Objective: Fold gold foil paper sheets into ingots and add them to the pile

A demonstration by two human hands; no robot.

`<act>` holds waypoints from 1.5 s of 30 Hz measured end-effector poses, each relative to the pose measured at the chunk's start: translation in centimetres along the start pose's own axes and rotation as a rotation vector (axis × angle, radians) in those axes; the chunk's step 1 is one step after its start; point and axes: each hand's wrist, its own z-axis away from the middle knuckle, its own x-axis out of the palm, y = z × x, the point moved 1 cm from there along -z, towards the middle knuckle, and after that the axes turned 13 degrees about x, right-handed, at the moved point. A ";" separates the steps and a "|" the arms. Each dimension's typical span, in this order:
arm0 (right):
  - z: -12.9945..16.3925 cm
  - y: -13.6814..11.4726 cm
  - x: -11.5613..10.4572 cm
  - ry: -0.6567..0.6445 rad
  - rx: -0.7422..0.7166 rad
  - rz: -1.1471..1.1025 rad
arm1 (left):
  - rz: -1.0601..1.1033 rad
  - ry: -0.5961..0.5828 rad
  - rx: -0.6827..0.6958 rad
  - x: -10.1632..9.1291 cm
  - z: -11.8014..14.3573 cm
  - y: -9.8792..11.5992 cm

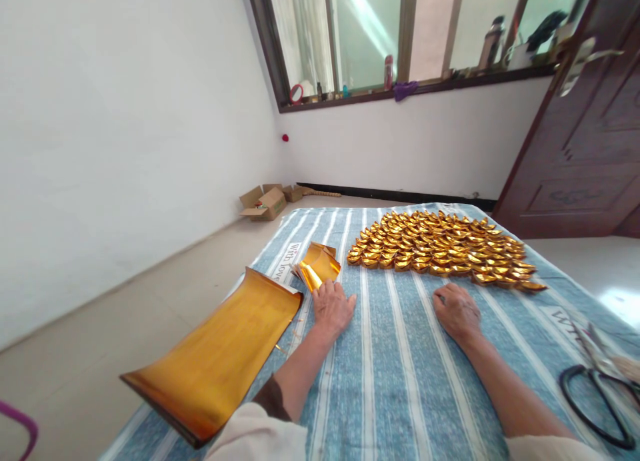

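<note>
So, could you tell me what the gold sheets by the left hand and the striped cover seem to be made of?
The gold sheets look like thin metallic foil paper: glossy, mirror-like, with curling edges. The small stack at the left hand looks the same. The striped cover appears to be woven cloth, matte, with printed lettering.

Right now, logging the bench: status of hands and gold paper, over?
Left hand flat, fingertips on small gold foil sheets. Right hand empty, palm down on striped blue cloth. Folded gold paper ingots just beyond, nothing between.
</note>
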 end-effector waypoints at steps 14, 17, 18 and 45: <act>0.0 0.1 0.1 0.005 0.011 -0.025 | -0.016 0.021 0.101 -0.2 1.7 0.9; 0.0 0.1 0.0 0.002 0.010 -0.041 | -0.003 -0.004 0.148 -0.8 2.6 1.7; 0.0 0.1 0.0 -0.001 0.008 -0.048 | 0.003 -0.013 0.167 -1.1 3.0 2.1; 1.9 -4.1 -2.8 -0.556 0.111 -0.631 | 0.803 0.055 -0.049 -2.6 3.4 2.5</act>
